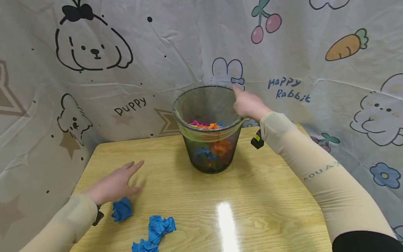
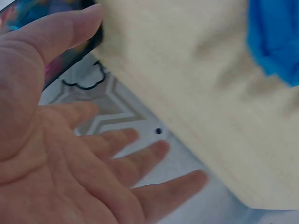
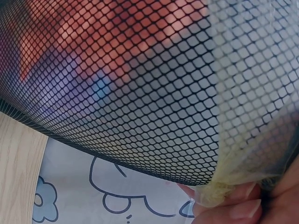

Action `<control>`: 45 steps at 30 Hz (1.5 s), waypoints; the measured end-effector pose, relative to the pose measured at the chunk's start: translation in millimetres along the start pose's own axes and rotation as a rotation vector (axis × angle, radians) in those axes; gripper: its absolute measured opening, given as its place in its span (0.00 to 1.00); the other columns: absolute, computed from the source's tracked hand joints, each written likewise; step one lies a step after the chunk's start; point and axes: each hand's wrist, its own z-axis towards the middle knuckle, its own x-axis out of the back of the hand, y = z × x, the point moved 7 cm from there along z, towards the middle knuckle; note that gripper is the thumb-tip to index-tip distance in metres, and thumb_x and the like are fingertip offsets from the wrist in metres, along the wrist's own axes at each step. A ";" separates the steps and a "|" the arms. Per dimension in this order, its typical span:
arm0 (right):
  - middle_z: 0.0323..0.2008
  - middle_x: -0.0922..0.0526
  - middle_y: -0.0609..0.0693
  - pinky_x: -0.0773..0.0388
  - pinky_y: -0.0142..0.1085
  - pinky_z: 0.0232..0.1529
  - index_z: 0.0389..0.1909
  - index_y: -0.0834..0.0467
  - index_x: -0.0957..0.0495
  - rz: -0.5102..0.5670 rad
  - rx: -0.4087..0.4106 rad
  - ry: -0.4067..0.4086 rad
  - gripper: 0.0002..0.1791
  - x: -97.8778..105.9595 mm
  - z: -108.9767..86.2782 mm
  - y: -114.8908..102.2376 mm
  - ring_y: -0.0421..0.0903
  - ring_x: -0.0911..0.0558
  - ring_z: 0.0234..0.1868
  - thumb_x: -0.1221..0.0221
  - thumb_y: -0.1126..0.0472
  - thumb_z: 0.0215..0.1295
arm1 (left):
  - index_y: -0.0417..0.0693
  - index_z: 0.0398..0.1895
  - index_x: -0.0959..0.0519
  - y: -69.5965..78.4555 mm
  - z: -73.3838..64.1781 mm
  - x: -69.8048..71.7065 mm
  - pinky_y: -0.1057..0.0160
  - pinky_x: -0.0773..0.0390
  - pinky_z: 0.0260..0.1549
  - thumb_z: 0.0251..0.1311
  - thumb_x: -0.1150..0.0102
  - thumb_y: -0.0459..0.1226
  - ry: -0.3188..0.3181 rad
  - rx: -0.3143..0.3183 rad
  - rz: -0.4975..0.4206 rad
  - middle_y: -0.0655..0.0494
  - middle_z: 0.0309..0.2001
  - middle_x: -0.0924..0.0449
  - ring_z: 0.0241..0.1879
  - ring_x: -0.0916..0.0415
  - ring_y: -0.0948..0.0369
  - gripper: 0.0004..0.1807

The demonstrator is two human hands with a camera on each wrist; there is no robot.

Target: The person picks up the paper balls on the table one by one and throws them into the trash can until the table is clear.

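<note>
A black mesh wastebasket [image 1: 201, 167] stands upright near the back of the table, a pale yellow plastic liner [image 1: 189, 133] folded over its rim. Crumpled orange paper [image 1: 209, 126], with pink and blue pieces, lies inside it. My right hand [image 1: 250, 105] grips the wastebasket's right rim. In the right wrist view its fingertips [image 3: 245, 209] are at a bunched knot of the liner. My left hand [image 1: 114, 183] hovers over the table's left side with fingers spread and nothing held. Just below it sits a blue crumpled paper ball [image 1: 122, 210].
Two more blue crumpled papers, one [image 1: 160, 229] and another [image 1: 145, 246], lie at the front of the wooden table [image 1: 270, 196]. A printed cloth [image 1: 176, 42] hangs close behind the table and along its sides. Light glares off the tabletop at the front.
</note>
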 end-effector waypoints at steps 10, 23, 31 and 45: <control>0.80 0.51 0.62 0.26 0.47 0.44 0.83 0.55 0.69 0.006 0.021 0.000 0.40 1.0 -2.4 -0.7 0.56 0.25 0.41 0.65 0.66 0.75 | 0.36 0.79 0.43 -30.3 -12.0 -37.9 0.36 0.23 0.47 0.54 0.24 0.49 -0.122 0.130 -0.084 0.14 0.72 0.56 0.57 0.26 0.30 0.55; 0.78 0.43 0.62 0.26 0.41 0.27 0.83 0.54 0.70 0.018 0.012 0.011 0.42 -0.7 0.1 -0.3 0.44 0.34 0.20 0.62 0.68 0.73 | 0.37 0.78 0.40 -41.5 -14.6 -65.5 0.52 0.23 0.38 0.50 0.23 0.34 -0.152 0.182 -0.156 0.14 0.72 0.61 0.64 0.40 0.23 0.52; 0.76 0.39 0.62 0.26 0.41 0.27 0.83 0.54 0.69 0.012 0.014 0.011 0.42 -1.3 0.5 -1.5 0.43 0.36 0.18 0.62 0.67 0.74 | 0.35 0.73 0.31 -36.9 -11.8 -68.3 0.54 0.26 0.34 0.50 0.26 0.28 -0.125 0.142 -0.109 0.16 0.70 0.49 0.59 0.28 0.33 0.43; 0.78 0.44 0.62 0.24 0.43 0.31 0.83 0.54 0.69 0.006 0.013 0.007 0.42 -0.1 -1.5 -2.6 0.48 0.30 0.25 0.62 0.68 0.74 | 0.36 0.47 0.15 -19.8 0.1 -49.0 0.50 0.19 0.41 0.60 0.32 0.30 -0.072 0.057 -0.078 0.50 0.44 0.17 0.40 0.22 0.56 0.12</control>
